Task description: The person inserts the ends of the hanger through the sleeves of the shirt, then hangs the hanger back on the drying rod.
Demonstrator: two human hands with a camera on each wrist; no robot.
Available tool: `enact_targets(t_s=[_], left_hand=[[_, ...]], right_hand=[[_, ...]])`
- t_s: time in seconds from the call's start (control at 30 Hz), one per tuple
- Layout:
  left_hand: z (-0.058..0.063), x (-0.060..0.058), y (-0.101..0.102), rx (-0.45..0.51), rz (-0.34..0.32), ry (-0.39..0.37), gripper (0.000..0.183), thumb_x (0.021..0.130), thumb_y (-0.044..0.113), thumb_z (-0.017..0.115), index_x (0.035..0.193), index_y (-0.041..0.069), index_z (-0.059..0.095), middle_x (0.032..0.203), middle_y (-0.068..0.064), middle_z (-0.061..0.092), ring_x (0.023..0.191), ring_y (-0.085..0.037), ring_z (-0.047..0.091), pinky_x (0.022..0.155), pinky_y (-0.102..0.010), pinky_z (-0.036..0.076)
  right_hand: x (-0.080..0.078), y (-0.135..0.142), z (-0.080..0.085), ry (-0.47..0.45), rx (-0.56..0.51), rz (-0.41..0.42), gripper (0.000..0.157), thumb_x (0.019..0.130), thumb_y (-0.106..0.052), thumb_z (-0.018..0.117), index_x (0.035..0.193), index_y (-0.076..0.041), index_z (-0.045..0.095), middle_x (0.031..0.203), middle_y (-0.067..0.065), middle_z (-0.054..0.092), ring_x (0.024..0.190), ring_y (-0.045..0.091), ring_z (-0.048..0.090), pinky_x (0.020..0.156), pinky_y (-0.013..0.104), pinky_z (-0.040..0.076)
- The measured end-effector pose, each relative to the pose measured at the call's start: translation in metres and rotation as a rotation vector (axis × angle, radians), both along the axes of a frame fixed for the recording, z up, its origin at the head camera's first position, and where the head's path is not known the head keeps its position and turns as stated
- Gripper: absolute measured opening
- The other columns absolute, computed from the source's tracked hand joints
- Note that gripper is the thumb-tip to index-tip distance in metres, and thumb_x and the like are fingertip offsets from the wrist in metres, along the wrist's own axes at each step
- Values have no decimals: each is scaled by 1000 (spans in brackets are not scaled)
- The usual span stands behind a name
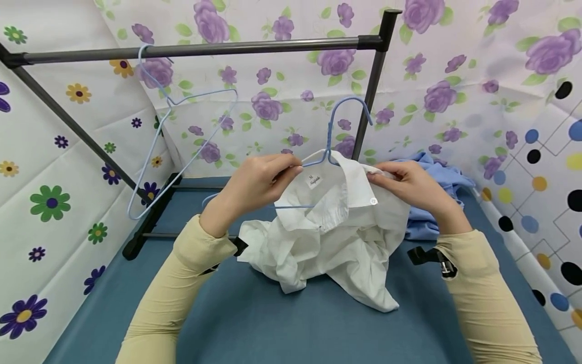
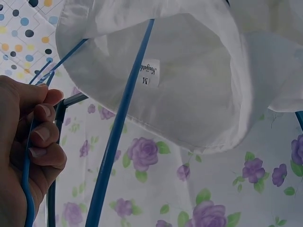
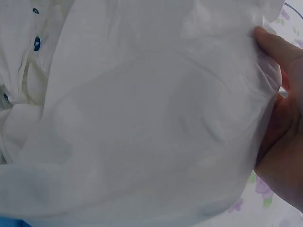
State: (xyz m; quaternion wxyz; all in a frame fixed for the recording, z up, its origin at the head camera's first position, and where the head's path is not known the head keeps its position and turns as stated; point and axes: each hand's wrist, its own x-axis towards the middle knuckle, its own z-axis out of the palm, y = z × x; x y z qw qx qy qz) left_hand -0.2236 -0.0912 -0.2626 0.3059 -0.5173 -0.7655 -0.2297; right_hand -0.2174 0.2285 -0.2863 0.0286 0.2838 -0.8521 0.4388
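The fingers of the left hand (image 1: 256, 182) gripped a blue hanger (image 1: 329, 126); the right hand's (image 1: 416, 184) pinched the white shirt (image 1: 313, 258) between both arms, surface (image 1: 318, 328) stretching from its lower edge toward the person.

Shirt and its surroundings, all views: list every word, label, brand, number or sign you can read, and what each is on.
"M": on the white tag inside the shirt collar, upside down in the left wrist view.
Script word, same tag: seems to start "No"; the rest is too small to read surely.
Button mark: too small to read.
No other text can be made out.
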Motion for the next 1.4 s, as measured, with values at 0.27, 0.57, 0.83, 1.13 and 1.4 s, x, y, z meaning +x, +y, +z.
enact_targets(t_s=[0.27, 0.57, 0.83, 1.13, 1.4], left_hand=[[1, 1, 5, -15, -9, 20, 8, 91, 11, 58, 92, 5, 64, 78, -2, 64, 55, -6, 47, 50, -21, 38], [2, 1, 12, -10, -20, 22, 5, 89, 6, 61, 91, 3, 64, 76, -2, 62, 54, -5, 46, 49, -21, 37], [3, 4, 18, -7, -22, 22, 4, 89, 7, 60, 90, 4, 63, 74, -1, 60, 55, -7, 46, 50, -22, 38], [2, 4, 22, 3, -22, 9, 6, 91, 9, 59, 92, 5, 62, 77, -1, 61, 56, -7, 47, 51, -22, 38], [1, 4, 22, 6, -21, 15, 5, 90, 8, 60, 92, 4, 62, 77, -2, 61, 56, -7, 47, 50, -22, 38]], right_hand=[[-13, 1, -11, 119, -68, 40, 22, 94, -12, 55, 112, -10, 68, 101, 3, 66, 82, 13, 64, 66, 24, 51], [-10, -8, -4, 204, -96, 39, 21, 94, -9, 54, 110, -7, 68, 83, 4, 63, 63, 16, 56, 56, 22, 44], [-11, -17, 1, 290, -90, 27, 17, 93, -7, 57, 104, -10, 69, 75, 0, 59, 59, 11, 47, 54, 22, 38], [-14, -24, 5, 287, -102, 2, 13, 93, -10, 57, 84, -12, 66, 58, 2, 37, 51, 13, 35, 48, 26, 30], [-11, -31, 12, 307, -142, 76, 16, 90, -3, 60, 98, -8, 72, 76, 1, 63, 56, 12, 48, 52, 22, 40]])
